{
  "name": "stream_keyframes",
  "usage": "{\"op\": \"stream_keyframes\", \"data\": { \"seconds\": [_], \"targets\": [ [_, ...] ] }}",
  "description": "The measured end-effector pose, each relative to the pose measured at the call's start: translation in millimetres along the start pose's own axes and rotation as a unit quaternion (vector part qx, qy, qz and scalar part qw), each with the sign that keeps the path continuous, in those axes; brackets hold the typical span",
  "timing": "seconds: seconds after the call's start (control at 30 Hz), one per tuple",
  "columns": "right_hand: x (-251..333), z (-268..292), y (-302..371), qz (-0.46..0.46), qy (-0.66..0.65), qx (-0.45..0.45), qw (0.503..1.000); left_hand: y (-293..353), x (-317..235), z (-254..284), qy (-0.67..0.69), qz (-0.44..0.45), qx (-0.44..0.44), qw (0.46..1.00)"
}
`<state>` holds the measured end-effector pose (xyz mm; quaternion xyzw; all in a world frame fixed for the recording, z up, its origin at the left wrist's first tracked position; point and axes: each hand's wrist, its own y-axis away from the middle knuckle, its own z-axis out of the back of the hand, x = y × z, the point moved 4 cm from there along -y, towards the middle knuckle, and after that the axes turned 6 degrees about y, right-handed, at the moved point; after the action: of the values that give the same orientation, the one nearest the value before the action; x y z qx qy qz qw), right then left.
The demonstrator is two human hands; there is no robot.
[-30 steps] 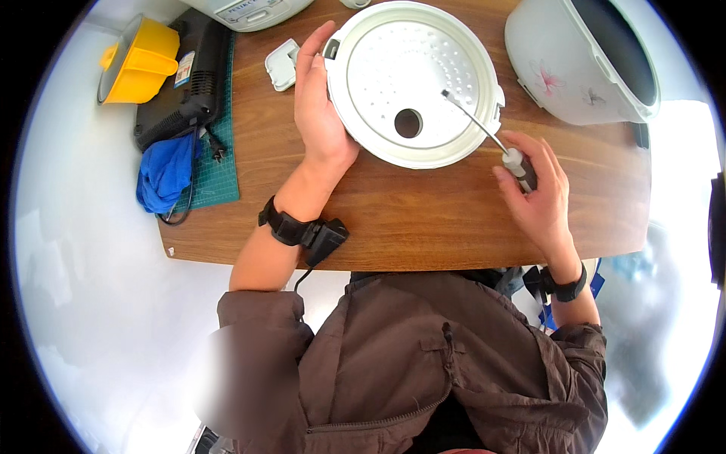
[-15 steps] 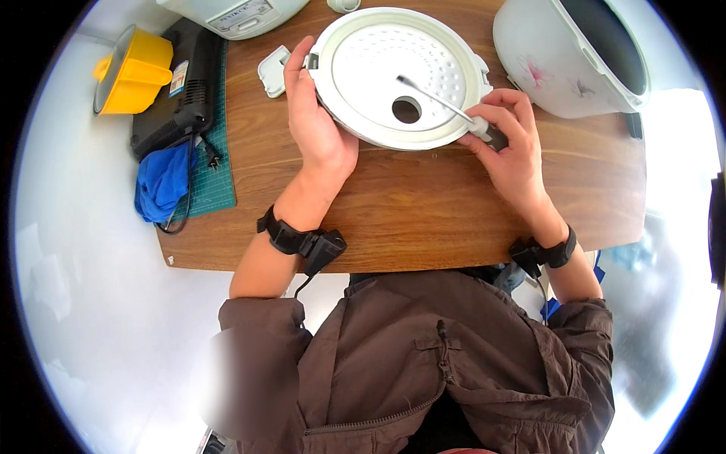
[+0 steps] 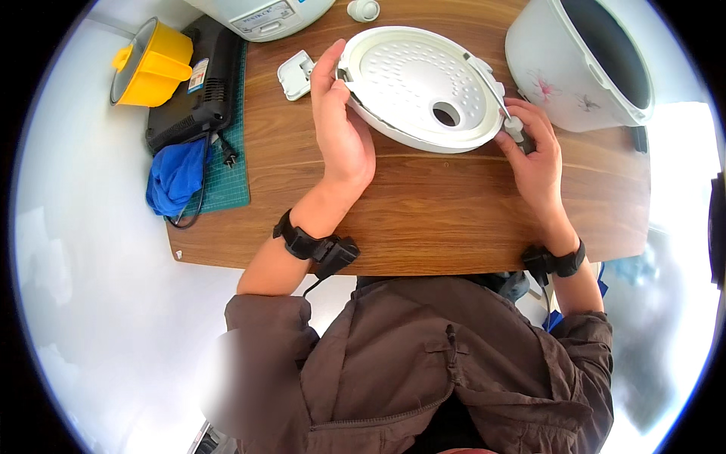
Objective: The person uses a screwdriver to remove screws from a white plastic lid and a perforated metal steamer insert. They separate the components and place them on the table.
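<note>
Screwdriver (image 3: 514, 125) shifted from over white lid (image 3: 404, 83)'s middle to its right rim; work apparently at edge now.
Left hand (image 3: 344, 140) grips tilted lid; right hand (image 3: 538, 144) grips screwdriver.

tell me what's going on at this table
A person's left hand holds a round white dimpled lid tilted, gripping its left edge. The right hand grips a grey-handled metal screwdriver, its shaft reaching across the lid's right side. A small white squarish piece lies left of the lid on the brown wooden table; an open white flower-printed pot body stands to the right.
</note>
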<state>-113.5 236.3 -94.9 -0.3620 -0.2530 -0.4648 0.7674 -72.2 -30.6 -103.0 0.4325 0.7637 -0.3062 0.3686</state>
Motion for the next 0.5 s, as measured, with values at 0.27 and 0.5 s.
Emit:
{"op": "stream_keyframes", "data": {
  "seconds": [0.27,0.5],
  "targets": [
    [-12.6,-1.3,0.9,-0.155,-0.099,0.039,0.982,4.6,1.4,-1.9,-0.014,-0.023,0.008,1.000],
    [-11.0,-8.0,-2.5,-0.216,-0.281,0.069,0.932,11.5,1.1,-2.2,-0.036,-0.008,0.016,0.999]
  ]
}}
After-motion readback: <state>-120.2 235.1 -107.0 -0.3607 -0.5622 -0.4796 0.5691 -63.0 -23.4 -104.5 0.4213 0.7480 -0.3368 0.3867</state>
